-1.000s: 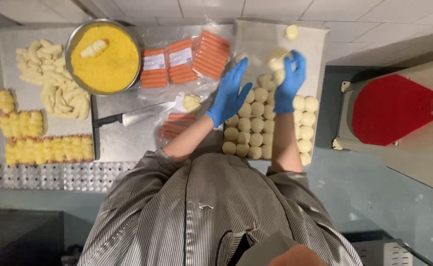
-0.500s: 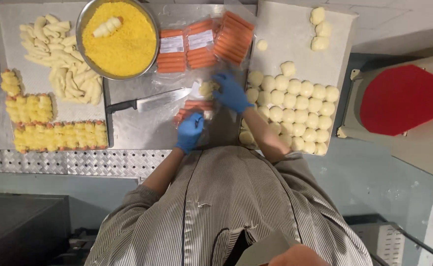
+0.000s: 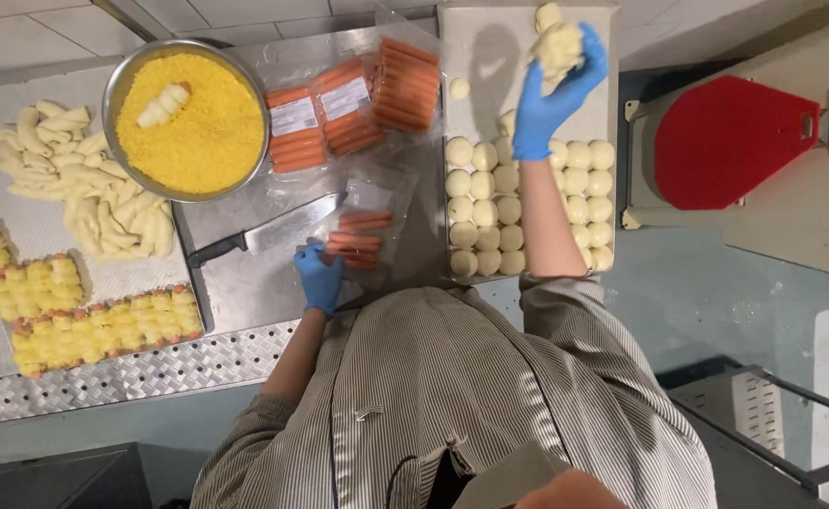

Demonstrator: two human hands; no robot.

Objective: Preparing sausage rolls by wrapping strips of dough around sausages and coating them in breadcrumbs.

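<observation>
Right hand (image 3: pixel 551 90) closed around dough piece (image 3: pixel 560 44) above tray (image 3: pixel 490 57) far edge; left hand (image 3: pixel 320 278) curled beside sausages (image 3: pixel 353 240). Risk: slack grip dropping dough.

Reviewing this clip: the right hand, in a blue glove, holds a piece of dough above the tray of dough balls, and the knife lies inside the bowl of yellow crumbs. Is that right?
Not quite. In the head view the knife lies flat on the steel worktop below the bowl of yellow crumbs, not inside it; the bowl holds one wrapped dough roll. The rest holds: the right hand, blue-gloved, holds a piece of dough above the tray of dough balls.
</observation>
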